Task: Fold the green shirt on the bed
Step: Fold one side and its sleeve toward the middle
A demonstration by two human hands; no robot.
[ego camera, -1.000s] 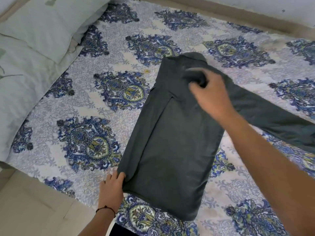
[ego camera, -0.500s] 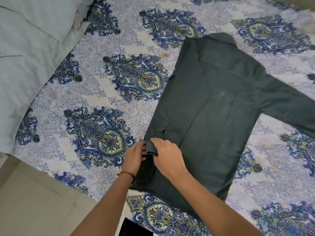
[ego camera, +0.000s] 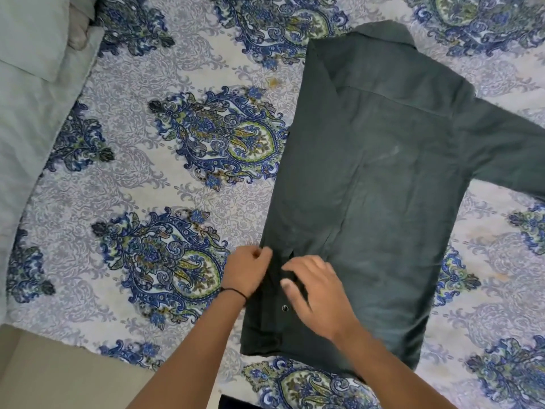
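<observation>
**Green shirt half-folded on the bed, both hands fiddling with the lower left edge**

So the green shirt (ego camera: 380,202) is lying back-up on the bed (ego camera: 177,178), collar (ego camera: 380,33) at the far end and hem toward the person. The left side looks already turned in over the back, giving a long straight edge on that side, while the right sleeve (ego camera: 507,160) is spread out flat toward the right edge of the view.

The left hand (ego camera: 246,274) sits right at the folded edge near the hem, fingers curled in on the cloth, looks like a pinch on that edge, though I can't see exactly how much fabric is in the grip. The right hand (ego camera: 317,293) is just beside it, resting on top of the shirt with fingers loosely spread, more pressing and tucking than holding. A small snap button (ego camera: 285,307) shows between them, so my guess is that's a cuff or placket getting tidied.

Handling-wise: it reads as light woven cotton, soft and floppy, no stiffness. It'll crease wherever you press it and slide a bit on the patterned bedsheet (ego camera: 132,202). Best places to grab are the seams: shoulder, cuff, hem corners. Pinching mid-panel would just bunch it.

A pale green pillow (ego camera: 29,33) sits top left, well clear of everything.
</observation>
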